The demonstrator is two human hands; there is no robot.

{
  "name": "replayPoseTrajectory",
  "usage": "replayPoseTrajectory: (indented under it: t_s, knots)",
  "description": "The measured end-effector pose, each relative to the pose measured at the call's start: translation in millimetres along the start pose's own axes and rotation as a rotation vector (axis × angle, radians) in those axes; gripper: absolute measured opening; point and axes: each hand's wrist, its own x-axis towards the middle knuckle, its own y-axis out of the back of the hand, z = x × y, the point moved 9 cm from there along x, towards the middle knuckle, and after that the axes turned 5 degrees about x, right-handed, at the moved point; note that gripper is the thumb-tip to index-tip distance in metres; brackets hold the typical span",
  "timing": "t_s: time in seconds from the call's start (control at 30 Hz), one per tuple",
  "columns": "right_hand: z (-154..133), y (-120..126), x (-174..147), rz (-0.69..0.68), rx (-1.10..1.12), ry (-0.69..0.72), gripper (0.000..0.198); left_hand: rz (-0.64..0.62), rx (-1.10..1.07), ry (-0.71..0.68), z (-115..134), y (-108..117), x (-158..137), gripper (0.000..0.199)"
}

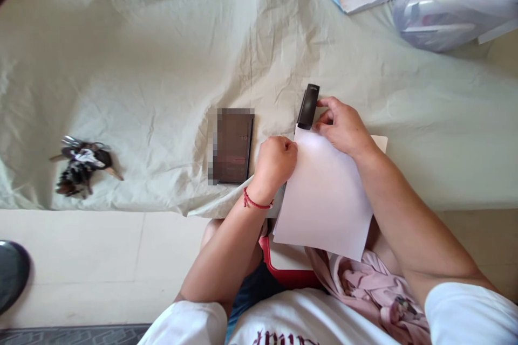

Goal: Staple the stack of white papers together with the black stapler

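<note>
We see the black stapler (308, 106) lying lengthwise away from us at the top corner of the white paper (324, 194), our right hand (342, 126) closed on it, our left hand (277, 161) pinching the paper's edge just beside.

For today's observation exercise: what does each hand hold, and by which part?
Left hand pinches the white paper at its top left corner. Right hand grips the black stapler near its lower end.
</note>
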Motion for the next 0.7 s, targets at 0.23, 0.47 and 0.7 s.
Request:
replayPoseTrajectory:
  t_s: [0.23, 0.47, 0.7]
  knots:
    - [-47.3, 19.1, -34.9, 0.237, -0.259, 0.303, 0.052, 0.000, -0.014, 0.004, 0.0, -0.9, 3.1, 0.040]
    - [-65.4, -5.7, -70.5, 0.118, -0.487, 0.415, 0.067, 0.004, 0.033, -0.019, 0.6, -0.9, 6.1, 0.031]
    - [-57.8, -14.4, -71.4, 0.090, -0.526, 0.442, 0.067, 0.015, 0.052, -0.017, -1.5, -1.8, 6.7, 0.030]
